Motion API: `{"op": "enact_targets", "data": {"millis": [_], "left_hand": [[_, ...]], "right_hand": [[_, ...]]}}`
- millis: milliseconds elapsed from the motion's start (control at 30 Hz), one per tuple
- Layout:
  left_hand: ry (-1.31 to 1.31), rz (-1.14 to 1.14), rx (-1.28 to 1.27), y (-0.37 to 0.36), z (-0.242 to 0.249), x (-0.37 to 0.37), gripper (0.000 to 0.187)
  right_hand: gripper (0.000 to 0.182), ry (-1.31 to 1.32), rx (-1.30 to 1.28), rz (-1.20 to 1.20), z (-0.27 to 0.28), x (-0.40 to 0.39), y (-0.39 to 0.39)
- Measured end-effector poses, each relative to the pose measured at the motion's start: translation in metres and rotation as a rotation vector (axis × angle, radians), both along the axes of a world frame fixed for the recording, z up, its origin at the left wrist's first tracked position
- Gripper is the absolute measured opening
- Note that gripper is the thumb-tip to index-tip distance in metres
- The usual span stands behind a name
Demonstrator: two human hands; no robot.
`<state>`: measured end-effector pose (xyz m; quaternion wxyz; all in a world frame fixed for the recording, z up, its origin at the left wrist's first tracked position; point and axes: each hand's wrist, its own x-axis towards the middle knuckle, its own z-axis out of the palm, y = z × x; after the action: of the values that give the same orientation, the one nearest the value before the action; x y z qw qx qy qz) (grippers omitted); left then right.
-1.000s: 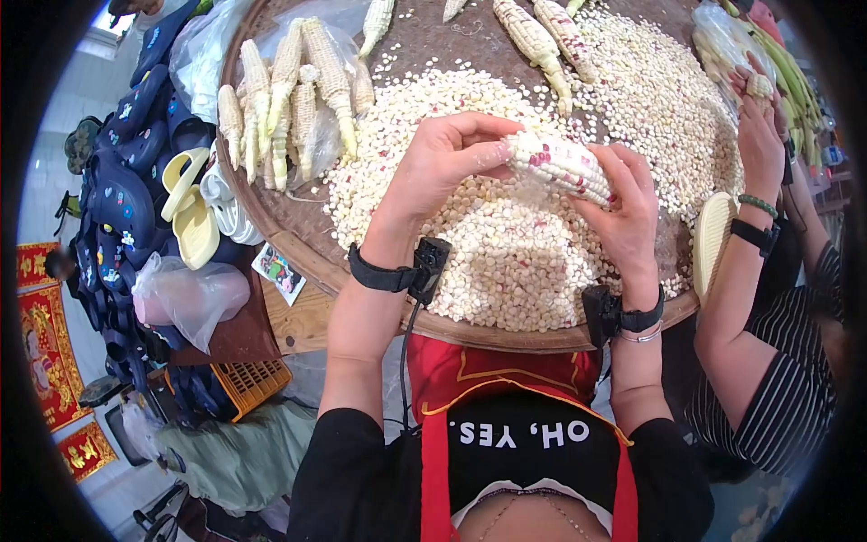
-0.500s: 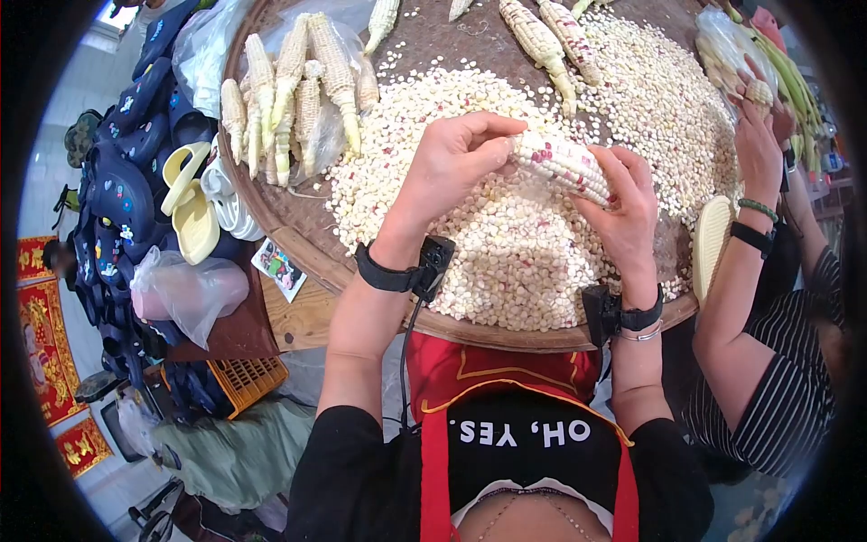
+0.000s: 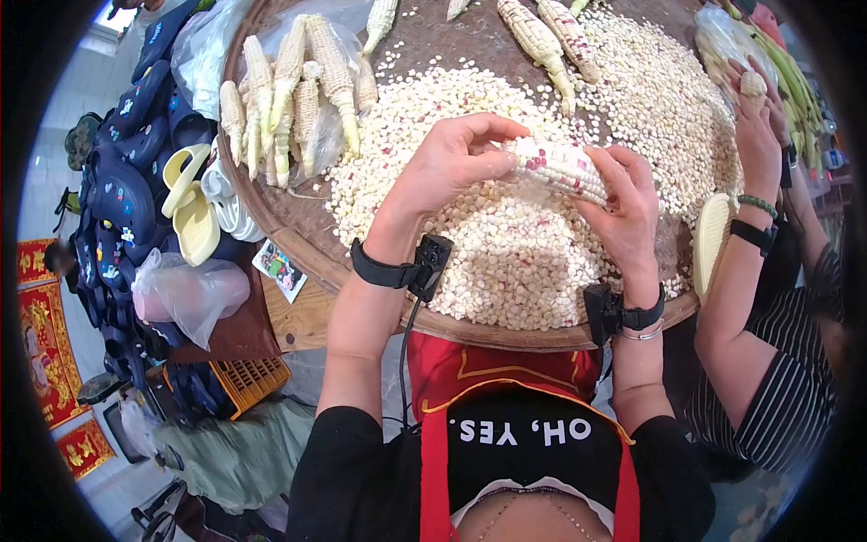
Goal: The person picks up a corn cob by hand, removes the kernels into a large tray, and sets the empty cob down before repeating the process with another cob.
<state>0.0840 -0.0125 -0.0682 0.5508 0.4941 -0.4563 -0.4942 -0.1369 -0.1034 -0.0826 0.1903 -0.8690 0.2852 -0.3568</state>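
Between my two hands is a corn cob (image 3: 562, 166) with white and dark red kernels, held slantwise above a heap of loose corn kernels (image 3: 519, 271). The thumb and fingers of my left hand (image 3: 456, 163) are closed at its left end. Around the right end, the fingers and thumb of my right hand (image 3: 625, 194) are wrapped. The heap rests on a large round wooden tray (image 3: 271, 212). Several pale stripped cobs (image 3: 293, 90) lie on a plastic bag at the tray's left side. Two cobs with kernels (image 3: 535, 41) lie at the far side.
At the right, a co-worker's hands (image 3: 757, 117) hold another cob. A cream sole-shaped item (image 3: 713, 244) rests at the tray's right rim. Dark blue clogs (image 3: 122, 194) and yellow slippers (image 3: 194, 217) hang at the left. An orange crate (image 3: 251, 384) stands below them.
The corn cob has turned slightly in my hands, and my left thumb has shifted a little lower along its end. The co-worker's hands have moved slightly.
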Motion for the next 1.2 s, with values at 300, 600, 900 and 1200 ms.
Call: {"op": "enact_targets", "data": {"millis": [300, 600, 900, 1200], "left_hand": [[-0.347, 0.162, 0.021, -0.001, -0.001, -0.02, 0.024], [-0.619, 0.443, -0.063, 0.0, -0.006, -0.001, 0.017], [0.001, 0.098, 0.191, 0.0, 0.001, -0.001, 0.026], [0.062, 0.033, 0.2, 0.0, 0.0, 0.001, 0.035]], "right_hand": [[0.057, 0.072, -0.027, 0.008, -0.001, 0.002, 0.001], [0.055, 0.033, -0.054, -0.01, 0.0, 0.002, 0.003], [0.059, 0.048, -0.107, -0.029, -0.001, -0.001, -0.001], [0.061, 0.064, -0.178, -0.018, 0.0, -0.002, -0.001]]}}
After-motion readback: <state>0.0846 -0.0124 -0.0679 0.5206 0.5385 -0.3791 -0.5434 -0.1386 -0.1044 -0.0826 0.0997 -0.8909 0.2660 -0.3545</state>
